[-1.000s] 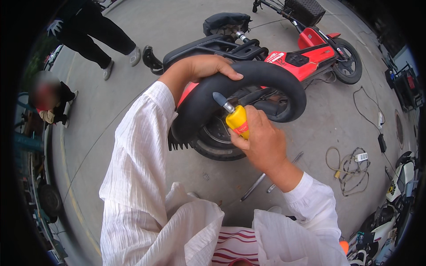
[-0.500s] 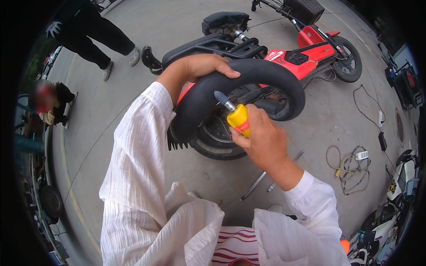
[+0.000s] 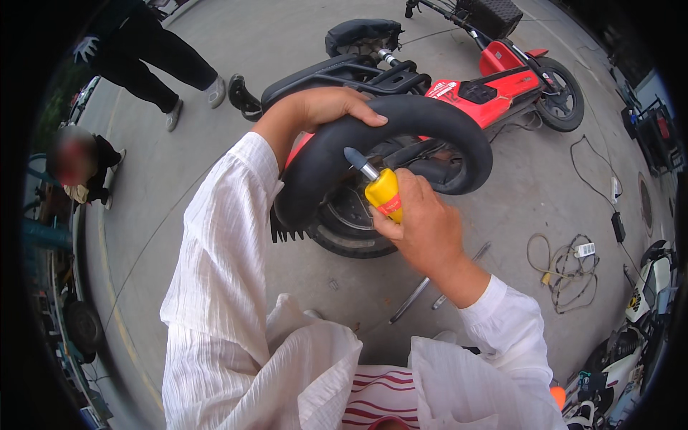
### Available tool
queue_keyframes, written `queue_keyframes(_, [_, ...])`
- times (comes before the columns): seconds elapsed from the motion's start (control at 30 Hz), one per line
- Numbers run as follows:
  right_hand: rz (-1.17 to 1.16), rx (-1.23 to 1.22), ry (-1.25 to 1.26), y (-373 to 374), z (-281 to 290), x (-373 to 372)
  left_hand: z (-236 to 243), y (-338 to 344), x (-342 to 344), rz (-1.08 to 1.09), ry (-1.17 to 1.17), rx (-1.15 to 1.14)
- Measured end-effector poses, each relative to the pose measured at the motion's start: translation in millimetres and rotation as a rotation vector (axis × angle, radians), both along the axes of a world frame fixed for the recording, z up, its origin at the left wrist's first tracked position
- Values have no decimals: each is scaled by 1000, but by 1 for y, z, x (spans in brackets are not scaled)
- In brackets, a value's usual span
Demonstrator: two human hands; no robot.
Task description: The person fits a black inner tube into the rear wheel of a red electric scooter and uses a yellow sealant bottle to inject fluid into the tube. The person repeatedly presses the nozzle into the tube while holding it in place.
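Note:
My left hand (image 3: 331,107) grips a black inflated inner tube (image 3: 309,168) from the far side, its thumb lying on top and the other fingers out of sight behind. In my right hand (image 3: 432,221) is a yellow hand-held grinder (image 3: 383,193) with a metal collar. Its grey cone-shaped bit (image 3: 354,157) points up and left at the inner edge of the tube; whether it touches the rubber I cannot tell. Just beyond and under the tube is the rear wheel (image 3: 355,240) of a red electric bike (image 3: 469,104) lying on its side.
Two metal bars (image 3: 410,299) lie on the concrete below my right wrist. A coiled cable (image 3: 566,276) and a power cord (image 3: 598,188) rest to the right. Parked bikes (image 3: 623,351) line the right edge. A person's legs (image 3: 161,61) are at far left, another person (image 3: 89,165) nearer.
The grinder has shifted very slightly left and up in my right hand. My left hand and the inner tube stay in place.

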State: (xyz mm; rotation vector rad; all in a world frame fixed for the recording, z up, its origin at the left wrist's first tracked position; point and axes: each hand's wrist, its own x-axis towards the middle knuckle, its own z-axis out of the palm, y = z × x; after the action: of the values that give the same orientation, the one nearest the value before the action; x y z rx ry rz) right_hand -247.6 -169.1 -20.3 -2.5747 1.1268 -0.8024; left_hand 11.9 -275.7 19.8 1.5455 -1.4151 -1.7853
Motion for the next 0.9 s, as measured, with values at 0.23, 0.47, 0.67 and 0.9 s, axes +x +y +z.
queue_keyframes(0.23, [13, -20, -21, 2, -5, 0, -6, -2, 2, -17, 17, -1])
queue_keyframes(0.47, [7, 15, -36, 1, -3, 2, -3, -1, 3, -2, 5, 16])
queue_keyframes(0.67, [19, 387, -397, -27, 3, -27, 8, 7, -3, -18, -59, -66])
queue_keyframes(0.9, [-12, 875, -835, -11, -1, -130, 41, 42, -31, -199, -205, -220])
